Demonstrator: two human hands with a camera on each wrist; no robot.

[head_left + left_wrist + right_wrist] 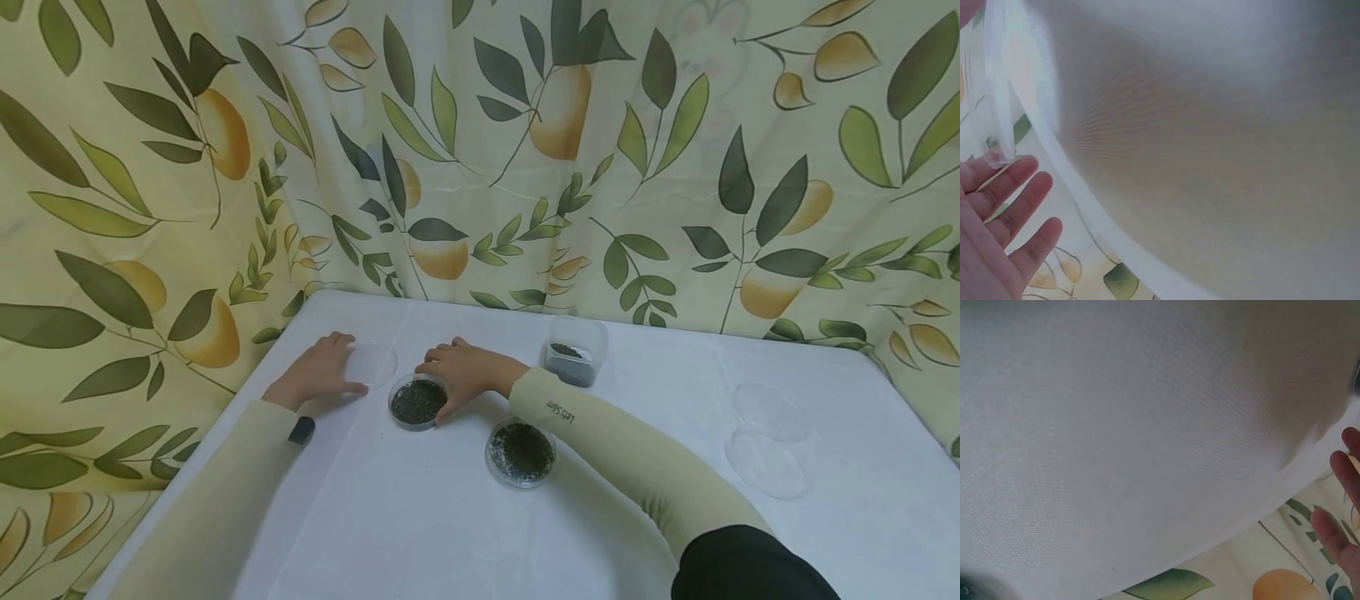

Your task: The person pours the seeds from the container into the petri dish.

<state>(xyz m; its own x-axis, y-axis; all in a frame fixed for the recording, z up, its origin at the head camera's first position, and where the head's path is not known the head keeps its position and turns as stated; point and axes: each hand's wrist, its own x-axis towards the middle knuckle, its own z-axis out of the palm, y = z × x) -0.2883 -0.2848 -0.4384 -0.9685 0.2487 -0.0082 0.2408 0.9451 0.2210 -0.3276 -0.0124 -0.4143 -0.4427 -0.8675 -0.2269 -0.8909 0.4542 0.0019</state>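
Note:
At the left of the table, my left hand [322, 367] grips a clear round petri dish piece [372, 367] by its edge, between thumb and fingers. In the left wrist view, the rim of this piece [999, 119] stands at the fingers, with the other fingers spread. My right hand [468, 371] holds a petri dish of dark grains [417, 403], thumb at its near right edge and fingers at the far side. Only some fingertips [1347, 478] show in the right wrist view. A second petri dish of dark grains [521, 452] sits below my right forearm.
Behind my right wrist stands a clear square tub [585, 337] with dark grains in it. Two clear round lids [772, 411] lie partly overlapping at the right. A white cloth [405, 533] covers the table, and a leaf-patterned curtain [480, 208] hangs behind it.

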